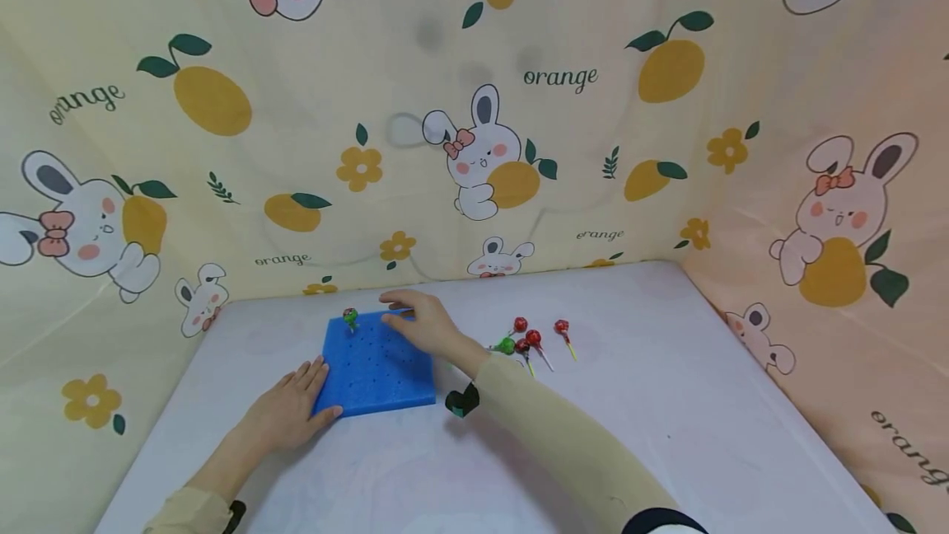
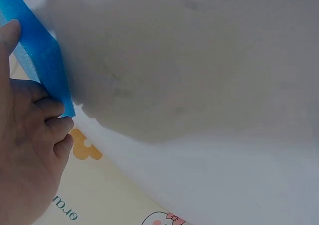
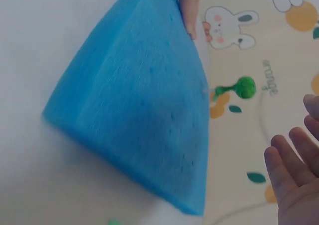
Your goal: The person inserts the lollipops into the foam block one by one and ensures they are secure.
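Note:
A blue foam block (image 1: 378,381) dotted with small holes lies on the table. One green-wrapped lollipop (image 1: 351,317) stands in it by its stick near the far left corner; the right wrist view shows its green head (image 3: 244,87) tilted sideways. My left hand (image 1: 289,409) rests against the block's left side, fingers extended along the edge and thumb at the near corner. In the left wrist view, its fingertips touch the foam's side (image 2: 47,60). My right hand (image 1: 426,326) hovers over the block's far right part, fingers spread loosely with nothing between them.
Right of the block lie several loose lollipops, among them a green one (image 1: 506,345) and a red one (image 1: 534,338). Another red lollipop (image 1: 562,326) lies a little farther right. A printed cloth backdrop (image 1: 445,221) rises behind the white table (image 1: 630,402).

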Motion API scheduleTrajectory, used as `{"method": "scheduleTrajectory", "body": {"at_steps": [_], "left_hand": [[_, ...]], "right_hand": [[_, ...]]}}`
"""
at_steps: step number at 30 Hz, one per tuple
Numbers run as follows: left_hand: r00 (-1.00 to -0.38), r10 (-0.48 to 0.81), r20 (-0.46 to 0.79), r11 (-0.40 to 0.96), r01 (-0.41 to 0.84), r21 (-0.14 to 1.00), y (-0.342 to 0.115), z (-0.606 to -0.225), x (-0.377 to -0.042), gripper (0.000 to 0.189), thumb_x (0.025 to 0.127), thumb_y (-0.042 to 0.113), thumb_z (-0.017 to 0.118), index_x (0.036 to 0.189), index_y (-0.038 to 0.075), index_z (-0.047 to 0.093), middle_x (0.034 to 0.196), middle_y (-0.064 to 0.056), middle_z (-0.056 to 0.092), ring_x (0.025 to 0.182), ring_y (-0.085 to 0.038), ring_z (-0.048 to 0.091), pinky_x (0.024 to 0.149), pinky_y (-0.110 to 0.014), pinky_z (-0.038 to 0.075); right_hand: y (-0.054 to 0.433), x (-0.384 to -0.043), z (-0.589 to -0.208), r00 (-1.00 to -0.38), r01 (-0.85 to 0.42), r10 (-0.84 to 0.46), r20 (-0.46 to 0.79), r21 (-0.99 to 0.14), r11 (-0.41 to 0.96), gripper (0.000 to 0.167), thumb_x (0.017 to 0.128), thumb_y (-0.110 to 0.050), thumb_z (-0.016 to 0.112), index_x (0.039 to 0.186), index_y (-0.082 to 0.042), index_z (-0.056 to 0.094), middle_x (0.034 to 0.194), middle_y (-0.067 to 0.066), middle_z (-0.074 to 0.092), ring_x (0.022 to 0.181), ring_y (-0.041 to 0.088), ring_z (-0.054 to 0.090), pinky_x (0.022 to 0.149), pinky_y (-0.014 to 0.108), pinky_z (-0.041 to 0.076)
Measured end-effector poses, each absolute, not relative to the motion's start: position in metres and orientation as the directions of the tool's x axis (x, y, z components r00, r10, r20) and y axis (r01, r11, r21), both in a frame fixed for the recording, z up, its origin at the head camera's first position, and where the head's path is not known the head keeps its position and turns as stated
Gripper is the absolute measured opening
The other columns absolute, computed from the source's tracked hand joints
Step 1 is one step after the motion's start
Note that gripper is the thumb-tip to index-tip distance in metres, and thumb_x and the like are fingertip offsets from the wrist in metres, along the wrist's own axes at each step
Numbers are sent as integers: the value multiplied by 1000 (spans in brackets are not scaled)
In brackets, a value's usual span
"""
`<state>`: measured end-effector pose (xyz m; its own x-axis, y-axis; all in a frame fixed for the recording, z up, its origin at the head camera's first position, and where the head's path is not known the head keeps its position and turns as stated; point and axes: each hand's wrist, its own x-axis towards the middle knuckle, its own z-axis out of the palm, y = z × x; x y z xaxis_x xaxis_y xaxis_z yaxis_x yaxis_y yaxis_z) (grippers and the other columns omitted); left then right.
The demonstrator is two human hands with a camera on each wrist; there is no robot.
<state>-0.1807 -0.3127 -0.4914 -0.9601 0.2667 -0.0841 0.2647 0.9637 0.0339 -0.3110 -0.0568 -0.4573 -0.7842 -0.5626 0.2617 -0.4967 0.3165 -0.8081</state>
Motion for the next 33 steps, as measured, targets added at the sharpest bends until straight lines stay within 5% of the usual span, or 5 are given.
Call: {"method": "scheduleTrajectory", "body": {"at_steps": [16, 27, 33], "left_hand": [[-959, 270, -82, 963, 268, 33, -318, -496, -178, 86, 102, 54, 58, 151, -14, 40, 159, -36, 36, 147, -53, 36, 118, -65, 34], [-957, 280, -75, 960, 278, 29, -315, -492, -179, 85, 102, 53, 60, 151, -15, 41, 157, -36, 37, 146, -53, 37, 117, -65, 36], [-958, 279, -74, 960, 277, 33, -315, -493, -181, 86, 102, 54, 59, 151, -14, 41, 158, -36, 37, 146, -53, 37, 117, -65, 35]], "right_hand": [[14, -321, -477, -842, -453, -473, 259, -816, 359, 35, 103, -16, 67, 137, -6, 65, 136, 13, 66, 117, 24, 69, 99, 35, 58], [38, -340, -487, -829, -440, -549, 107, -732, 521, 33, 102, -11, 66, 134, -2, 66, 132, 13, 68, 113, 25, 69, 93, 38, 59], [39, -347, -489, -808, -403, -589, -25, -706, 582, 32, 101, -12, 66, 132, -5, 68, 119, 7, 72, 103, 16, 67, 81, 28, 58]]}}
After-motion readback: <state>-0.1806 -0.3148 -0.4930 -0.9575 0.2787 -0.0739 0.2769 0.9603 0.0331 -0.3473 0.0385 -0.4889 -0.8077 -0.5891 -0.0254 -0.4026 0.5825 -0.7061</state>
